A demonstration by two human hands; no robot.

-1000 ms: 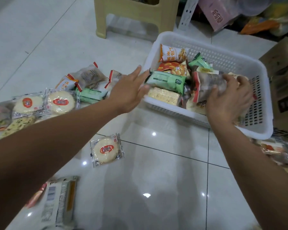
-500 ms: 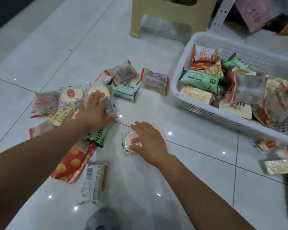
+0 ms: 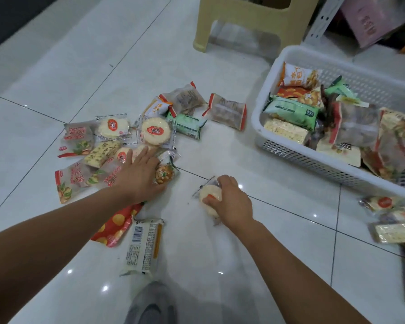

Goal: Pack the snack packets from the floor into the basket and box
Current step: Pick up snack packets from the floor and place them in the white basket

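**Nearest.** White barcode packet (image 3: 144,247) and red dotted packet (image 3: 117,224), both lying untouched on the floor (image 3: 278,242).

**Right hand** (image 3: 229,202). Fingers curled round one round cracker packet (image 3: 208,195), low over the floor, apart from the pile and well short of the basket.

**Left hand** (image 3: 138,176). Fingers straight, laid flat on the floor pile (image 3: 98,155); it holds nothing.

**Floor pile.** Many overlapping packets, with a green packet (image 3: 188,123) near the far edge.

**Side heap** (image 3: 388,220). A few blurred packets on the floor at right, just beside the basket.

**Basket** (image 3: 288,54). White, perforated; packets crowd its near side, the far part is bare.

**Box.** Not made out.

**Stool** (image 3: 243,19). Farthest, beige.

**Progress, as judged.** About midway: the basket is part loaded. The pile, the side heap, the nearest two packets and the one in hand are left to pack.
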